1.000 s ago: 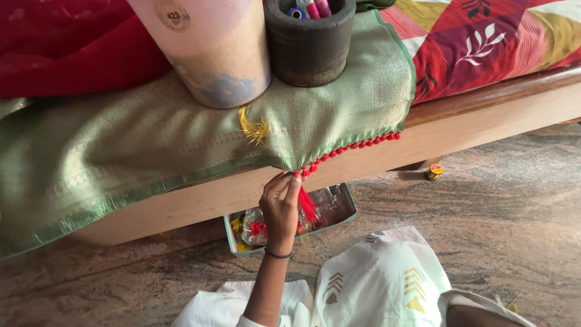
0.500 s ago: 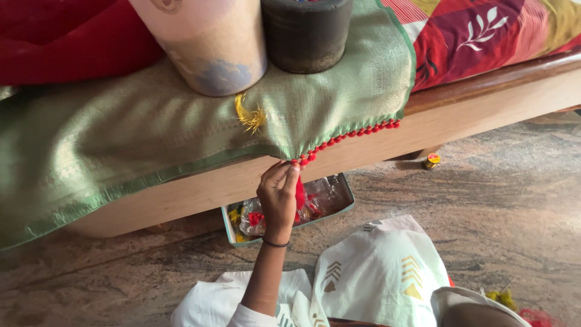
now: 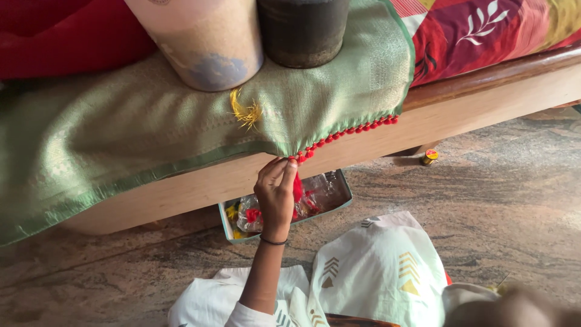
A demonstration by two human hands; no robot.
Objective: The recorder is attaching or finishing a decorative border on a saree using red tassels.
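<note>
A red tassel is pinched between the fingertips of a single raised hand, and the fingers are closed narrowly upon it at the corner of a green woven cloth. Whether this hand is the left or the right cannot be told from the view; a thin dark bangle is worn at its wrist. The tassel is seen hanging just below the cloth corner, partly hidden behind the fingers. From the grip, a row of small red beads is carried up and to the right along the cloth hem. Above the grip and slightly to its left, a yellow thread tuft is fixed to the cloth. Higher still, a pale cylindrical container and a dark cylindrical pot are stood on the cloth, side by side. The cloth is draped over a wooden bed frame. Directly behind and below the hand, a shallow tray holding clear bags and coloured bits is set on the stone floor, partly under the frame. Well to the right of the grip, a small yellow spool lies on the floor. Below the grip, white patterned clothing is seen.
</note>
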